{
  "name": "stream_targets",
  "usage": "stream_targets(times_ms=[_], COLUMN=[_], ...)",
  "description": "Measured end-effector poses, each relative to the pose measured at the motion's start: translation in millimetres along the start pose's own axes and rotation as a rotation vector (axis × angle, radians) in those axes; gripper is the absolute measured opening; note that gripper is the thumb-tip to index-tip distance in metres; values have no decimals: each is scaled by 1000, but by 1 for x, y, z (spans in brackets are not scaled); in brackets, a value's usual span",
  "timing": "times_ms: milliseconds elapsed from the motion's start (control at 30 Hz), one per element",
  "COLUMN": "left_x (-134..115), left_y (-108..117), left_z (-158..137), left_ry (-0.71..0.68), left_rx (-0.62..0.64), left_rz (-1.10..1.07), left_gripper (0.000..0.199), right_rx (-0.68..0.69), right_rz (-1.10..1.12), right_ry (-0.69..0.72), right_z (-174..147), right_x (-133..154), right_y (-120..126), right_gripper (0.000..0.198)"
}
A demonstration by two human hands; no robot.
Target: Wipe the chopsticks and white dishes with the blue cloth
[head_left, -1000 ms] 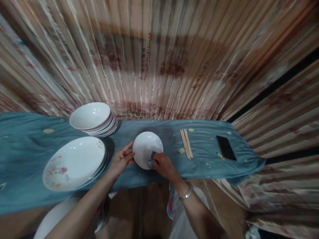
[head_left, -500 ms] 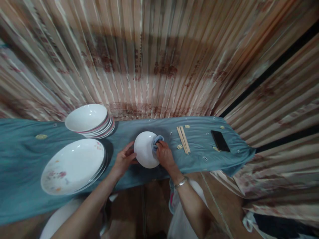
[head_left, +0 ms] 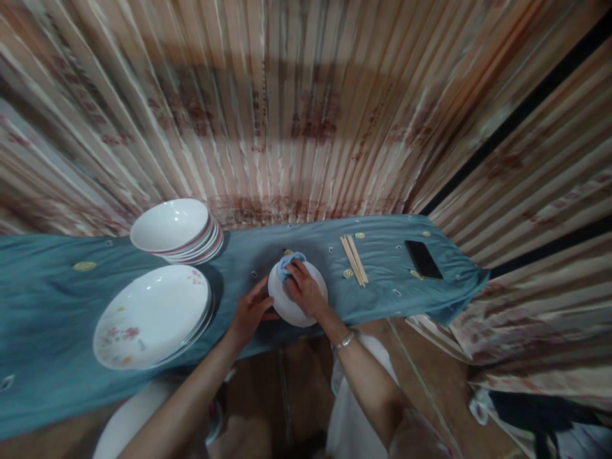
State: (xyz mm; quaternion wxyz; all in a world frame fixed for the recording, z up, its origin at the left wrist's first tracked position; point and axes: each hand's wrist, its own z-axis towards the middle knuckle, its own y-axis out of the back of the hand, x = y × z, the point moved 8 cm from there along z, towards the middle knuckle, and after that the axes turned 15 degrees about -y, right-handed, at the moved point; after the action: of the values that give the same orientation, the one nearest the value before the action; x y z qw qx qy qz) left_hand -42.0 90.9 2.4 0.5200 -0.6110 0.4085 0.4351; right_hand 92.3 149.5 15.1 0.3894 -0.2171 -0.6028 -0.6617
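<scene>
A small, round white dish (head_left: 306,313) is at the middle of the table's front side; whether it is a plate or a shallow bowl, I cannot tell. My left hand (head_left: 250,311) grips its left edge, the thumb on the rim and the fingers reaching around and under. My right hand (head_left: 306,292) lies over the dish and presses a bunched blue cloth (head_left: 289,262) against its far left part. The hand covers much of the dish's surface. A bracelet circles my right wrist.
On the left of the blue tablecloth (head_left: 43,331) stand stacked bowls (head_left: 169,226) behind stacked floral plates (head_left: 160,312). Wooden chopsticks (head_left: 354,260) and a black phone (head_left: 423,259) lie to the right. Pleated curtains (head_left: 296,127) hang behind the table.
My right hand has moved the blue cloth from the dish's right side to its far left edge. My left hand still holds the dish, which sits slightly further right in view.
</scene>
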Motion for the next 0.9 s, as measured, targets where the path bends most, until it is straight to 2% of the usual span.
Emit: stream_targets(times_ms=[233,400,533,667,767,833,900], left_x=[4,7,7,5,5,7,8], left_y=[4,9,11,17,21,24,26], left_z=[1,5,8,14,18,21,23], left_ry=[-1,0,-1,-26,-45,-56,-64], left_rx=[-33,-54,-53,-71,-99,-121,-152], left_rz=[-56,-93,-142,-155,-161,-180,-202], left_gripper=[80,74,74,77,76,73,70], right_rx=[160,231,332,408,435,393,274], right_rz=[157,266,279,300,360,467,597], right_ry=[21,79,32,-69,-234,-380,-504], right_z=[-9,-19,-27,-31,-30,-27,-23], right_x=[22,36,37,24,2,-16,-35], right_y=[-18,-14,-10,-5,4,16,33], right_gripper=[34,28,24,24,19,20,24])
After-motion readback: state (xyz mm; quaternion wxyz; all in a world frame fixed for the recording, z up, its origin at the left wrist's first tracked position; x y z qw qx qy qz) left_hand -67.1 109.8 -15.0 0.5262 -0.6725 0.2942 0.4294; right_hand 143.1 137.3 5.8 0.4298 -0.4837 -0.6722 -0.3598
